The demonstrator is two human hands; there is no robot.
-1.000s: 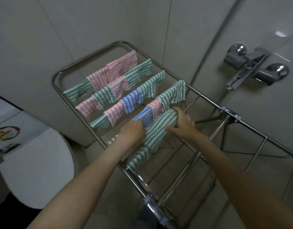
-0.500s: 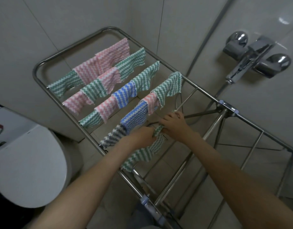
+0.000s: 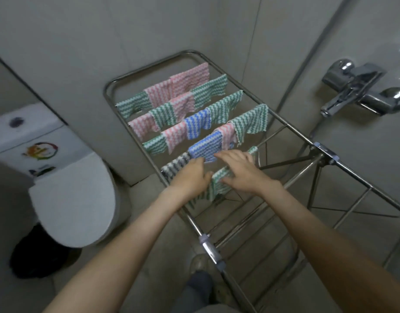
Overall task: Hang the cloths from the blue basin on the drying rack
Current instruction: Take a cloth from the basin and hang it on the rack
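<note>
The steel drying rack [image 3: 291,128] stands in front of me, with pink, green, blue and grey zigzag cloths draped over its far bars. A green-and-white cloth [image 3: 219,185] lies over the nearest bar that carries cloths, beside a grey cloth [image 3: 174,167] and below a blue cloth [image 3: 205,146]. My left hand [image 3: 192,177] holds the green cloth's left part with bent fingers. My right hand [image 3: 243,171] lies on top of it with fingers spread and straight. The blue basin is out of view.
A white toilet [image 3: 72,199] with its lid down stands to the left, and a black bin [image 3: 34,258] sits below it. A chrome tap [image 3: 357,91] juts from the right wall. The rack's near bars [image 3: 251,224] carry no cloths. My shoe [image 3: 198,265] is by the rack's near leg.
The green cloth has come down from in front of the hung cloths onto a nearer bar. My right hand went from gripping it to lying flat on it.
</note>
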